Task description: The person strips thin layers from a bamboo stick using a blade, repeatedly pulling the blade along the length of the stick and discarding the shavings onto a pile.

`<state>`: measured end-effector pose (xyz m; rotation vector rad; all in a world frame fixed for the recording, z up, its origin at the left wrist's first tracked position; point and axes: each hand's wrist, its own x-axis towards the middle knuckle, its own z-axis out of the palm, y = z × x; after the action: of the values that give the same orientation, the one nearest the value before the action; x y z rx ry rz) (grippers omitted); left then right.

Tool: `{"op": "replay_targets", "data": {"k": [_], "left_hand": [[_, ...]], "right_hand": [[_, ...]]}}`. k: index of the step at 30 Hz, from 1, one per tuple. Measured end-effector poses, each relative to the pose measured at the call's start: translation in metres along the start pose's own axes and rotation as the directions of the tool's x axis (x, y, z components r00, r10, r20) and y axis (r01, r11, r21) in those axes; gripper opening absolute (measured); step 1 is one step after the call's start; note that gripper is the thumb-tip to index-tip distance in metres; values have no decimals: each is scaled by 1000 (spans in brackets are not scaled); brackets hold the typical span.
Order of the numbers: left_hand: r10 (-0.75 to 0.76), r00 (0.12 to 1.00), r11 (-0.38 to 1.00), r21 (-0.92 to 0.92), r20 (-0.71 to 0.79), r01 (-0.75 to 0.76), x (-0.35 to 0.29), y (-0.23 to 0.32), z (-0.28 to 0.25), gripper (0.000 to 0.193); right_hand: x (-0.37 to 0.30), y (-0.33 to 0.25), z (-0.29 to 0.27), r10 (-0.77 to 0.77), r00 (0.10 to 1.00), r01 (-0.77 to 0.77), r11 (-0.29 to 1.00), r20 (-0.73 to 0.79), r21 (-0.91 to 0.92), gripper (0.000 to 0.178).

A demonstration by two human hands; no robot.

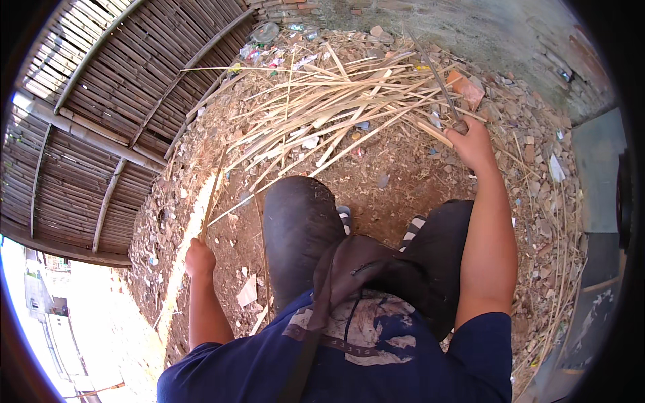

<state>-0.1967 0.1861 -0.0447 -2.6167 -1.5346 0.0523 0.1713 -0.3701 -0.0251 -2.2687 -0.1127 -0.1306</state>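
Observation:
My left hand [200, 259], out to the left of my knee, is closed around the lower end of a bamboo strip [213, 195] that points up and away. To the right, my right hand [473, 144] grips the handle of a long knife [440, 79], its thin dark blade slanting away toward the wall. Between and beyond both hands lies a loose heap of pale split bamboo strips [349, 101], crossing one another on the dirt. The knife blade passes over the right end of this heap; whether it touches any strip, I cannot tell.
A slatted bamboo screen [114, 87] stands on the left, a rough wall [463, 33] at the back. Litter and an orange brick piece [465, 89] lie round the heap. More thin strips [554, 295] run along the right, near grey panels [598, 174]. My bent knees [295, 208] are between my arms.

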Motion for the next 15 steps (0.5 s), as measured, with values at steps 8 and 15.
{"op": "replay_targets", "data": {"k": [8,15], "left_hand": [[-18,1000,1000,12,-20,18,14,-52,3,34],[347,918,517,-856,192,-17,-37,26,-43,25]], "right_hand": [[-4,-3,-9,136,982,-149,985,131,92,53],[-8,-11,7,-148,982,156,986,120,-61,47]]}}
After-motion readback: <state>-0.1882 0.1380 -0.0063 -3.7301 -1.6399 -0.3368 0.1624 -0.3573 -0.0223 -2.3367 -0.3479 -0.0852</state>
